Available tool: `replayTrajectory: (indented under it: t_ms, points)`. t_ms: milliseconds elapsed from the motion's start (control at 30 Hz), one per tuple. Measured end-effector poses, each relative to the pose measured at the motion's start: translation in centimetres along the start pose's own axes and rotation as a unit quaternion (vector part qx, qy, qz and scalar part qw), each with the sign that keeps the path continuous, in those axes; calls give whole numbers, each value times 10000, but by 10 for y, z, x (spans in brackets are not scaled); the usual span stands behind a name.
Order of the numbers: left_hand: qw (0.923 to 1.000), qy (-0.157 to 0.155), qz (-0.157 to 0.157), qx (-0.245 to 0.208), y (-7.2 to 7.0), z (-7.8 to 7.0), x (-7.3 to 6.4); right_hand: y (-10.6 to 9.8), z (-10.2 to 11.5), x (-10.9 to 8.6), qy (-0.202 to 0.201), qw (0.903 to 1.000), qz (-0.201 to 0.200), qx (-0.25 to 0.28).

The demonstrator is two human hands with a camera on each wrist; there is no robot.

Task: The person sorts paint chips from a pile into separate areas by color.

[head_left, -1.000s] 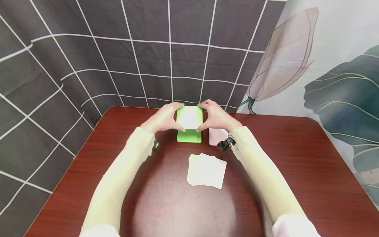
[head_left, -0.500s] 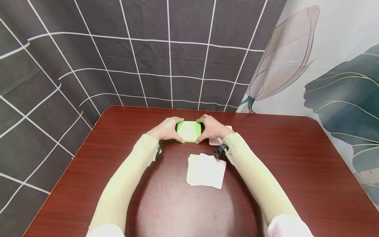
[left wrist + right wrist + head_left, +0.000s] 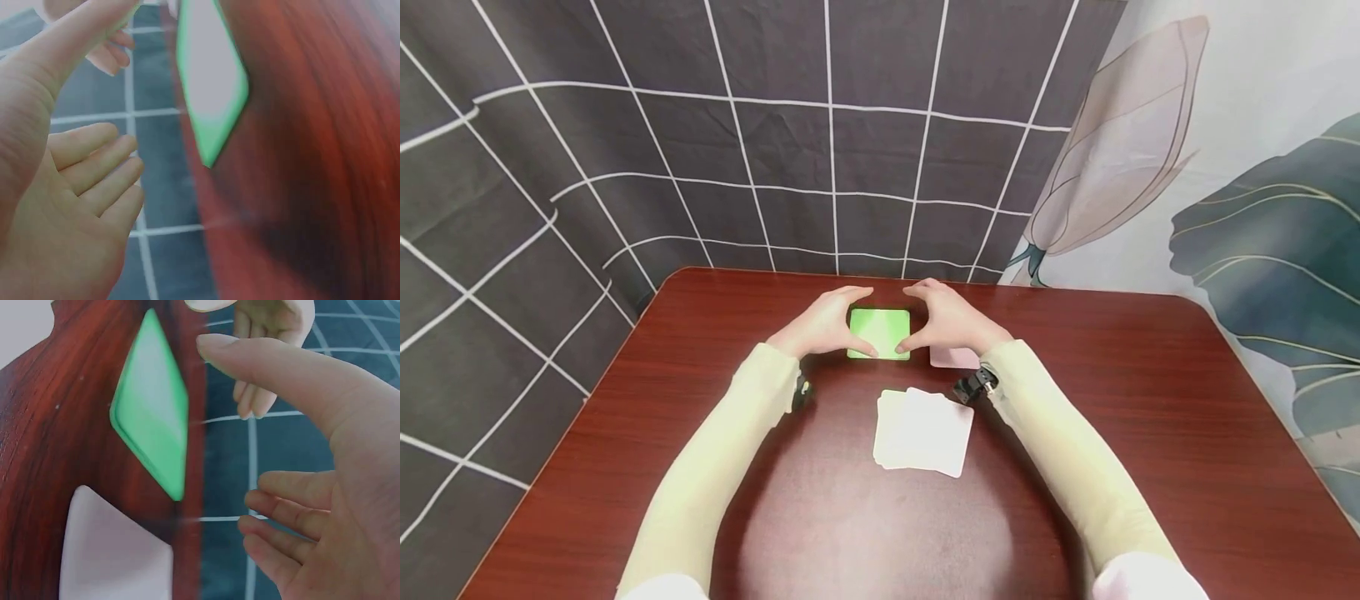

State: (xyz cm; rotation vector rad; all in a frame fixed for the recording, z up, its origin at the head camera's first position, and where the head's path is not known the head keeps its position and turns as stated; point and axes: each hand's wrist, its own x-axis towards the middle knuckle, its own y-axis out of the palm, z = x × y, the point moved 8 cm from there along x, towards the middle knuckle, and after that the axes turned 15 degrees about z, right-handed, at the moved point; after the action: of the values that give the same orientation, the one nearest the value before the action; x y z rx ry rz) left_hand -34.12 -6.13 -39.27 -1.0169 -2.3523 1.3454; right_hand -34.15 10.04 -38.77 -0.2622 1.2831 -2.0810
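Observation:
Green cards [image 3: 880, 327] lie squared up as a thin stack near the far side of the table, with glare on the top face. My left hand [image 3: 827, 323] hovers at the stack's left side, its thumb and fingers spread apart. On the other side is my right hand [image 3: 953, 318], spread the same way and partly covering a pink card [image 3: 953, 358]. Both wrist views show a gap between the hands and the green stack [image 3: 153, 409]. In the left wrist view, the left fingers [image 3: 100, 165] are loosely extended and hold nothing.
Nearer to me, a loose, fanned pile of white-looking cards [image 3: 922, 433] rests on the reddish-brown table [image 3: 1120, 400]. Behind the table's far edge hangs a dark grid-patterned curtain [image 3: 872, 150]. A light floral curtain [image 3: 1247, 208] hangs at the right.
Both hands brought a green-edged card down and toward me onto the green card on the table. They have since let go, spread slightly apart and lifted off.

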Motion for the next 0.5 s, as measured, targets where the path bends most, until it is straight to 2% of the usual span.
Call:
replayTrajectory:
  t_ms: [100,233,500]
  points:
    - [9997,161,-131,-136,-2,-16,-7,-8,6,-18,96,9998,-180,64]
    - [9990,311,-193,-256,7,-35,-17,-13,13,-42,180,9994,-285,-6]
    - [9974,679,201,141,37,-72,-35,-6,28,-84,79,9992,-375,-114]
